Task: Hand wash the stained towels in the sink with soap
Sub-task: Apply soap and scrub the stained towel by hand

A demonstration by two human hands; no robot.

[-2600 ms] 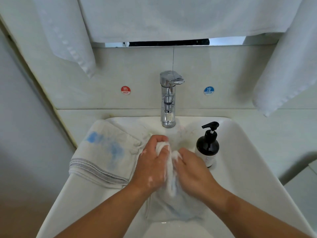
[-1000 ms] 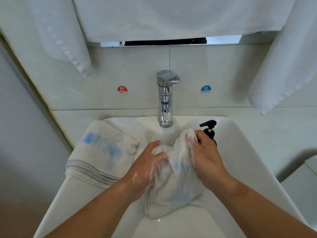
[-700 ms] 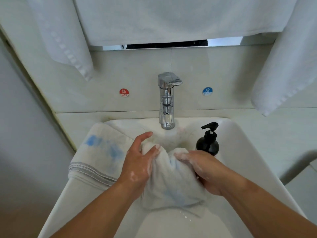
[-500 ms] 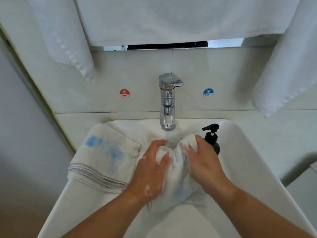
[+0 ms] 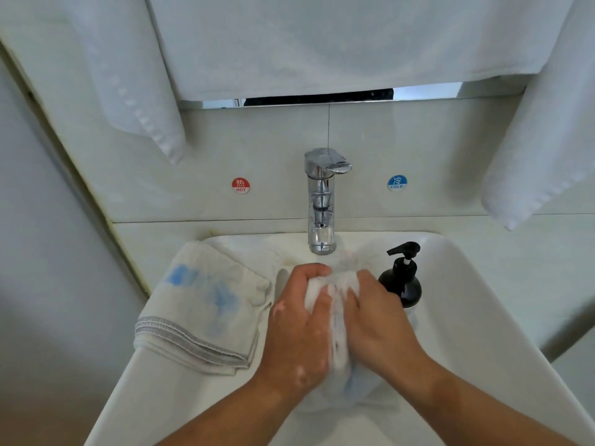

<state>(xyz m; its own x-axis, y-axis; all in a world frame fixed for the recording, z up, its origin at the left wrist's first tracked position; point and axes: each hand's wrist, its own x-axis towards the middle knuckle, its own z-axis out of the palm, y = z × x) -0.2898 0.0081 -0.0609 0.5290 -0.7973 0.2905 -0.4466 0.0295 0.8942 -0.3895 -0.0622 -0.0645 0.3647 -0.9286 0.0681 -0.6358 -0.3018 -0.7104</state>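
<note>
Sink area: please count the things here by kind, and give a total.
Stained towels: 2, scrubbed towel, folded towel
Hanging white towels: 3
Soap bottle: 1
Faucet: 1
Wall stickers: 2
Total: 9
</note>
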